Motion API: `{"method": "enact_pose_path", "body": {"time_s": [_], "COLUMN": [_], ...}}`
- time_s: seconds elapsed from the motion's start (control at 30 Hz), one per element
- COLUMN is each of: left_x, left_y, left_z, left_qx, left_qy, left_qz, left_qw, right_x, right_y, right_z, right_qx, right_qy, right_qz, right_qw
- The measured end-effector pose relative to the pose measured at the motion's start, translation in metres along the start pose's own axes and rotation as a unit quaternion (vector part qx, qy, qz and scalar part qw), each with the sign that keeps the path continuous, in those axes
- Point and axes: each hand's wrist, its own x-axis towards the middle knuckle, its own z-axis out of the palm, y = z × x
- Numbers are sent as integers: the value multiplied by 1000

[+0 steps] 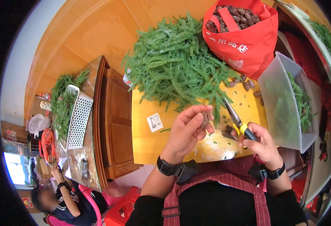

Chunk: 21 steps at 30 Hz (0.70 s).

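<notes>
My left hand (184, 130) pinches a small brown pine cone (205, 119) between thumb and fingers, above the yellow tabletop (146, 145). A thin dark strand seems to stick up from the cone. In my right hand (265, 147) is a pair of long-nose pliers (232, 112) with yellow-and-black handles. Its jaws point up and away, beside the cone but apart from it. Dark brown bits (228, 132) lie on the table between my hands. Beyond them rises a big heap of green pine sprigs (169, 64).
A red bag (255, 49) full of pine cones stands at the back right, loose pine cones (249, 85) before it. A translucent plastic box (280, 113) with sprigs is at right. Left: a white label (154, 122), another table with a perforated white basket (81, 118), a seated person.
</notes>
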Motion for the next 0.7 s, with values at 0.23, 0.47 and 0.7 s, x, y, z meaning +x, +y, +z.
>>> {"method": "enact_pose_path", "body": {"time_s": [0.23,0.47,0.7], "left_x": [-1,-3,-5], "left_y": [-1,0,1], "left_z": [-3,0,-1], "left_qx": [-31,12,20], "left_qy": [1,8,25], "left_qz": [26,21,13], "left_qw": [999,1000,999], "right_x": [3,9,10], "right_y": [-1,-7,-7], "right_z": [-5,3,4], "right_qx": [-277,-336,-358], "right_qy": [-8,13,33], "right_qz": [-159,-254,-262], "right_qw": [948,907,896]}}
